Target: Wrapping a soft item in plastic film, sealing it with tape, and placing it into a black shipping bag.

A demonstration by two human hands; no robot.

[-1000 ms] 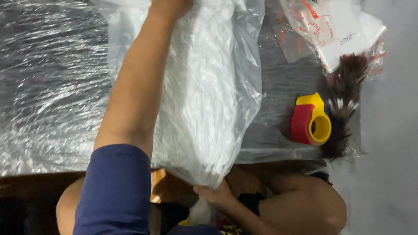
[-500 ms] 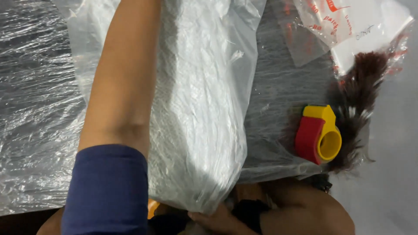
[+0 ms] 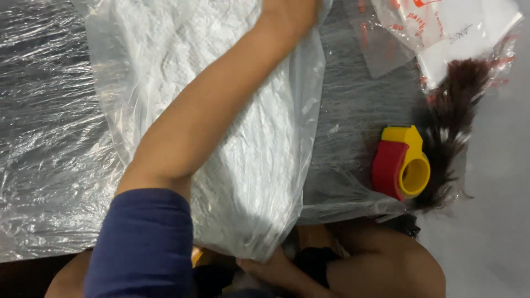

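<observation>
A large clear plastic bag filled with pale, whitish strands [image 3: 221, 121] lies across a work surface covered in crinkled clear plastic sheeting [image 3: 49, 138], its lower end hanging over the near edge of that surface. The left arm in a dark blue sleeve [image 3: 141, 243] stretches diagonally over the bag, and the left hand [image 3: 290, 14] rests on the bag's upper part at the far edge of the view; the fingers are cut off by the frame, so I cannot tell whether they are spread or closed. The right hand [image 3: 270, 270] sits below the near edge of the surface, touching the bag's hanging bottom end; it appears to be gathering the plastic there, but the fingers are partly hidden and the grip cannot be made out clearly.

Towards the right edge of the surface stands a red and yellow plastic tape dispenser [image 3: 402, 163]. Just beside it lies a bundle of dark brown hair [image 3: 450, 110], partly wrapped in a clear packet with red print [image 3: 447, 25] at the far right corner.
</observation>
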